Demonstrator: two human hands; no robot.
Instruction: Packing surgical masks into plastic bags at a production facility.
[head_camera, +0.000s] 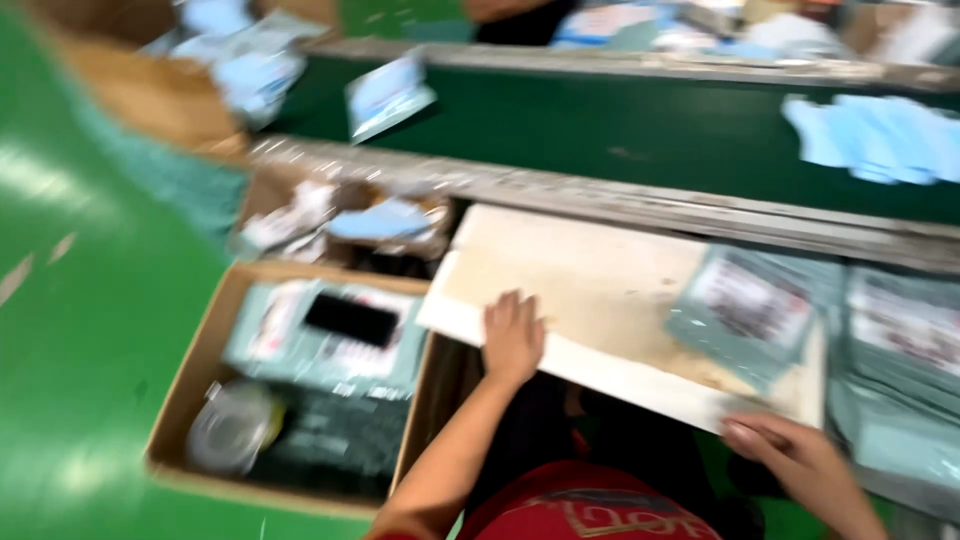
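Currently the frame is motion-blurred; details are soft. Left hand (513, 338) lies flat on the near edge of the board (580, 290), fingers spread and extended, palm down, gripping nothing that I can see. Right hand (790, 452) sits at the board's near right corner, fingers loosely curled at the edge; whether they pinch the board or only touch it, cannot tell.

Board: pale, stained, resting just below the conveyor (620, 125) rail, tilted toward the person. Teal packets (750, 305) lie on its right part, with a further stack (905, 340) just beside it at the right.

Box (200, 380), open cardboard, stands left of the board on the green floor (90, 300); it already holds flat packets and a clear roll near its near-left corner.

Judgement: packing partly done. Box holds some packets and is not full; the packets on the board and the stack remain outside it.
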